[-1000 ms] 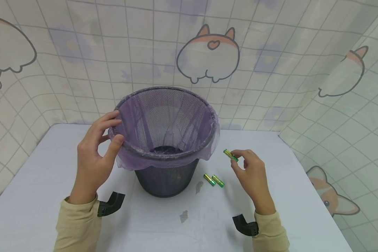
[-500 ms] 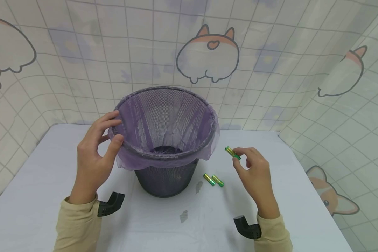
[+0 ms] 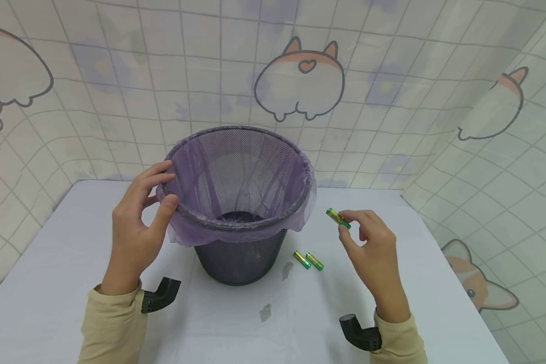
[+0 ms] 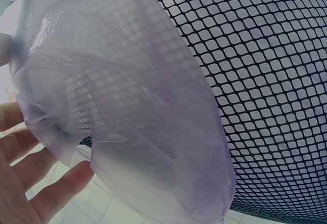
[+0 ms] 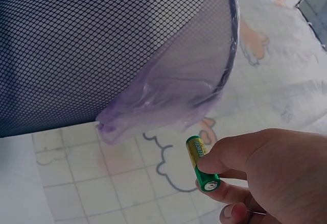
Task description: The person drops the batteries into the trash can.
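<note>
A black mesh trash can [image 3: 241,260], lined with a thin purple plastic bag [image 3: 195,230], stands upright on the table. My left hand [image 3: 138,222] holds its left rim, with fingertips and thumb over the bag's folded edge. That bag edge [image 4: 153,122] hangs beside the fingers in the left wrist view. To the right of the can, my right hand [image 3: 370,247] pinches a green and gold battery [image 3: 338,218] between thumb and fingers, above the table. One end of this battery [image 5: 202,163] points out past the thumb. Two similar batteries, a left one [image 3: 302,260] and a right one [image 3: 315,261], lie below it.
White cloth covers the table [image 3: 209,328], which bears two small grey patches, one in front [image 3: 266,312] and one by the can's base [image 3: 287,270]. A tile-patterned curtain [image 3: 382,131] with cartoon animals hangs close behind the can and along both sides.
My right hand has moved slightly to the right, and the pinched battery has shifted up and right with it. The left hand, the trash can and the two lying batteries stay put.
</note>
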Available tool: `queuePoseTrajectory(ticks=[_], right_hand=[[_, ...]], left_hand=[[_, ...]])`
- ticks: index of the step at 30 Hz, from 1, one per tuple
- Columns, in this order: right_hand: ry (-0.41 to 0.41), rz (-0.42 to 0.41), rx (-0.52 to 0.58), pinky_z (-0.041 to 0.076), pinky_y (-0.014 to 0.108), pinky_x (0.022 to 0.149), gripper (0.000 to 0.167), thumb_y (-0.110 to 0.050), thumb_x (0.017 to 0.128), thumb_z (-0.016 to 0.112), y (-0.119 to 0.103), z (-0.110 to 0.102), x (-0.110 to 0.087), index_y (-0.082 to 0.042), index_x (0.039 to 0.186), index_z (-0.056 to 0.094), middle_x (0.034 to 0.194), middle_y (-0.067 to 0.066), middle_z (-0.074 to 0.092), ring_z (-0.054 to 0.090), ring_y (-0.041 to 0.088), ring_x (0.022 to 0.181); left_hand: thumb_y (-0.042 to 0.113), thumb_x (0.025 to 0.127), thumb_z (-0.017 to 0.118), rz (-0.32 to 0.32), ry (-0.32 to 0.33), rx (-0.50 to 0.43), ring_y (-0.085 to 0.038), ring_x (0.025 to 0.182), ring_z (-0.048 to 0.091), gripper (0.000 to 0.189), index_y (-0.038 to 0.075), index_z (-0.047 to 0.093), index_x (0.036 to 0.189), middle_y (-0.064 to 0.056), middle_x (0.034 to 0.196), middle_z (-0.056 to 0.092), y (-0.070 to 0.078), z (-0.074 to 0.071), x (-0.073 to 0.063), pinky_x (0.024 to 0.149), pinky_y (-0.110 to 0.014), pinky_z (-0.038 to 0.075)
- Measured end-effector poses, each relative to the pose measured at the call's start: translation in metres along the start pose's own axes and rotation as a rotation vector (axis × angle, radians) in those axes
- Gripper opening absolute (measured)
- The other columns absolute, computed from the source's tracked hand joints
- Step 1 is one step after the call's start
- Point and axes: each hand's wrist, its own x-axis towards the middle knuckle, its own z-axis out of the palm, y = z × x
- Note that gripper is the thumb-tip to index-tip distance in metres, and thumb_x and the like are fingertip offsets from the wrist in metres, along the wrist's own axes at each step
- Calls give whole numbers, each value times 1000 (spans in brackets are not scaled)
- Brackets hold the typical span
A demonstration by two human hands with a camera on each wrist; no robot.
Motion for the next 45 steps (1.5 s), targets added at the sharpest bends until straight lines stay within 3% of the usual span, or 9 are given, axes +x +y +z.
queuePoseTrajectory(ticks=[45], right_hand=[[87, -135, 117, 27, 18, 57, 25, 4, 80, 67, -40, -20, 37, -7, 101, 73, 91, 6, 68, 38, 12, 67]], left_hand=[[16, 93, 61, -4, 9, -5, -12, 128, 52, 31, -1, 63, 119, -8, 137, 58, -1, 0, 0, 89, -8, 45]])
